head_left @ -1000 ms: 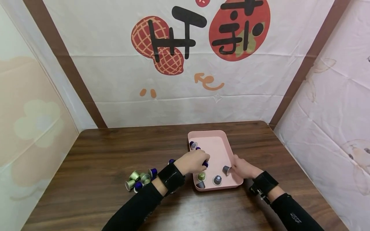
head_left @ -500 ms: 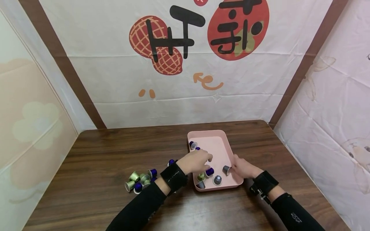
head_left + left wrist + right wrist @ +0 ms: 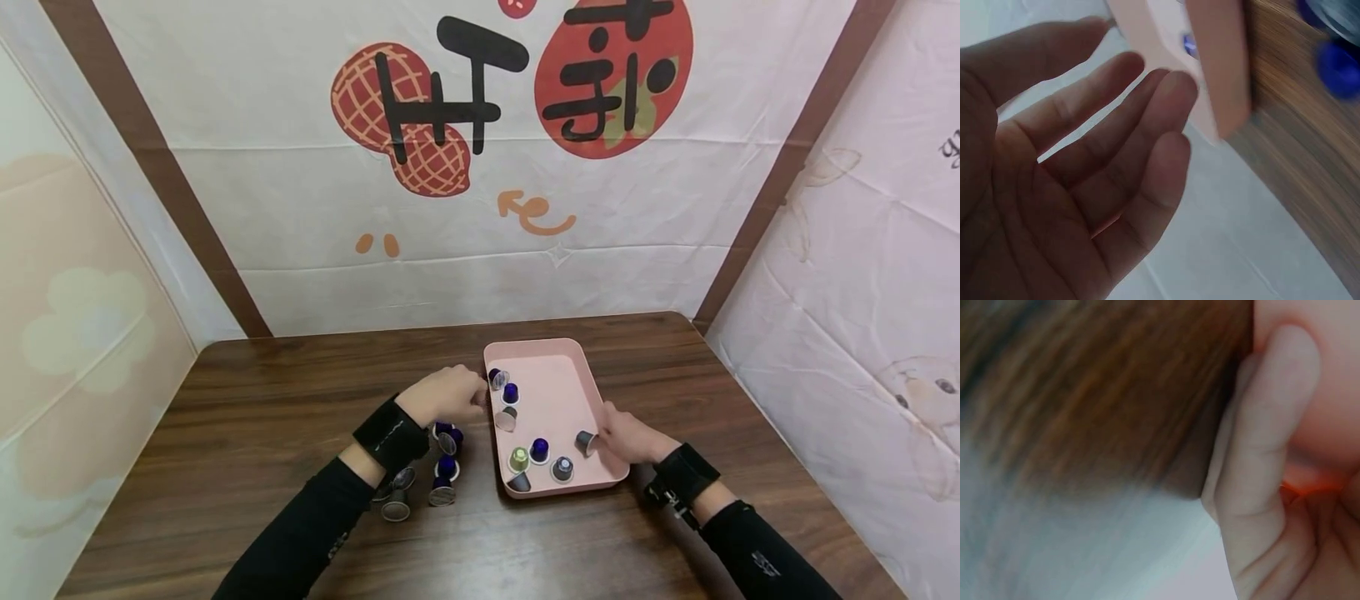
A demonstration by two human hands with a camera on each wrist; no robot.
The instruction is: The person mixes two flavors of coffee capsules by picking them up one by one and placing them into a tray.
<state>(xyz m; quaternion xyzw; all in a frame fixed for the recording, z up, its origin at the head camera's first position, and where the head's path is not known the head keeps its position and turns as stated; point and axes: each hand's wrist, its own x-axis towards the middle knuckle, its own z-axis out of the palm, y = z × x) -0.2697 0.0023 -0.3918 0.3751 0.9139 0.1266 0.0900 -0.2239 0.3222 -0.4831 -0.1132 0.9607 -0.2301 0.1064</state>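
Observation:
A pink tray [image 3: 581,379] lies on the brown table and holds several small coffee capsules, among them a purple one [image 3: 538,450], a green one [image 3: 519,458] and a grey one [image 3: 585,442]. My left hand [image 3: 468,397] hovers just left of the tray, empty. In the left wrist view its palm [image 3: 1066,187] is open with relaxed fingers beside the tray's edge [image 3: 1222,81]. My right hand [image 3: 611,433] grips the tray's right rim next to the grey capsule. Close up, its finger [image 3: 1272,444] presses against the pink wall [image 3: 1335,394].
Several loose capsules [image 3: 442,471] lie on the table [image 3: 262,417] beside and under my left forearm, a few of them purple. Printed cloth walls close in the table at the back and on both sides.
My left hand has let a purple capsule go in the tray and drawn back out to the left. The right hand has stayed on the rim.

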